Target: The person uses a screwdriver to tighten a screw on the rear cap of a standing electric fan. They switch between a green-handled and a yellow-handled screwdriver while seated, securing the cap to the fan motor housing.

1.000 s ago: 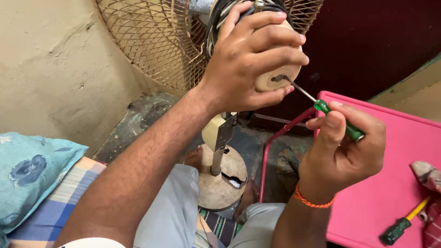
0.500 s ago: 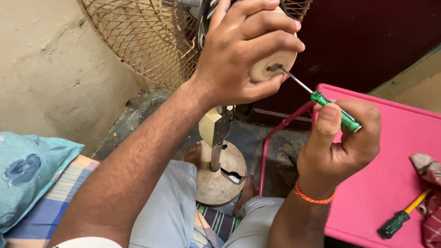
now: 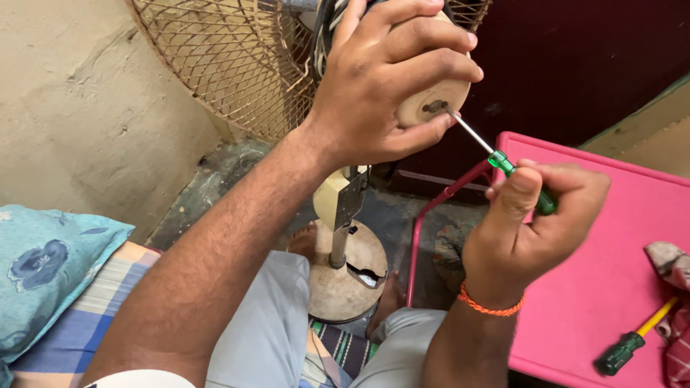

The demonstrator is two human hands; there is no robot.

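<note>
Green-handled screwdriver in the right hand, fingers and thumb curled tight round the handle. Its steel shaft slants up and left; the tip sits at the small metal fitting in the middle of the motor's round cream end face. Orange thread band on that wrist.

Left hand is wrapped over the motor from the top, fingers spread across the cream housing, thumb underneath, clamping it. Whether the tip is actually seated in a screw head is too small to tell.

Fan guard, rusty tan wire mesh, lies behind the motor, far left, tilted. Below the hands the fan's stand drops to a round base on the floor, with a cream box on the pole. A bare foot shows just left of the base, another at its near right edge.

Pink table at right, its metal frame rising near the right hand. On its near right part lies a second screwdriver, dark green handle, yellow collar, well apart from both hands. A crumpled cloth touches it at the right edge.

Near left: blue floral pillow on striped bedding. Bare plaster wall at far left. Grey shorts over the knees, low centre.
</note>
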